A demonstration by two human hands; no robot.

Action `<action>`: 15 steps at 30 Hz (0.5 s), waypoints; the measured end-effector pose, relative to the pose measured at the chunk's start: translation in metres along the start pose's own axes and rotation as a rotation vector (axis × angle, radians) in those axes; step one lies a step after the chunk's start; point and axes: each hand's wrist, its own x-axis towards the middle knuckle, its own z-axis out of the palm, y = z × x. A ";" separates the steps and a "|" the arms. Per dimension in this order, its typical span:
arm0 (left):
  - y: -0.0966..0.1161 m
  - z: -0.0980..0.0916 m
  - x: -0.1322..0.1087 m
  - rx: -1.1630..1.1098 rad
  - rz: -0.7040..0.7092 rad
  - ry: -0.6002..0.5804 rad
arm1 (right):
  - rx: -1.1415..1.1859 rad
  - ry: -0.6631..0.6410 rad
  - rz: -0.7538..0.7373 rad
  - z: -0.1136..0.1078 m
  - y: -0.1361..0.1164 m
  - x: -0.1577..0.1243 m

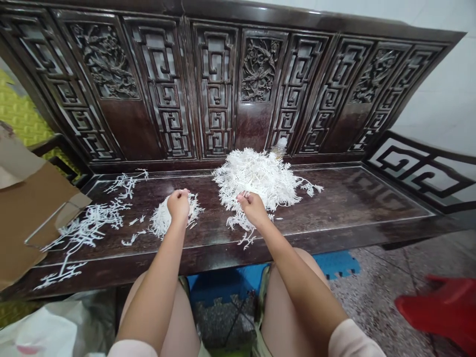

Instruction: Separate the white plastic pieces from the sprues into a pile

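Note:
A large heap of white branched plastic-looking pieces [256, 173] lies at the middle of the dark wooden bench seat [345, 198]. At the heap's front edge, my right hand [253, 207] is closed in a pinch, with a white branched piece at its fingertips. My left hand [179, 204] is closed above a smaller pile of white pieces [159, 220]; whatever it may hold is hidden by the fingers. Farther left lie connected white branching stems [92, 220], some reaching the bench's front edge.
The carved bench back [253, 121] rises behind, and a clear bottle [279, 148] stands behind the heap. A cardboard box [33, 213] is on the left. Below are a white bag [44, 327], a blue foam mat [342, 264] and a red plastic object [442, 307].

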 end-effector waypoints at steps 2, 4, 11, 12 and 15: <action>0.004 -0.002 0.000 -0.050 -0.048 -0.170 | 0.014 -0.002 0.050 0.000 0.004 0.002; 0.010 0.003 -0.011 -0.158 -0.171 -0.376 | 0.013 -0.053 0.071 0.003 0.007 0.004; 0.015 0.022 -0.053 -0.343 -0.360 -0.726 | 0.001 -0.136 0.103 0.012 0.011 0.002; 0.015 0.023 -0.053 -0.324 -0.350 -0.734 | -0.003 -0.135 0.117 0.012 0.010 0.002; 0.013 0.022 -0.051 -0.293 -0.309 -0.746 | 0.003 -0.124 0.147 0.009 0.009 0.002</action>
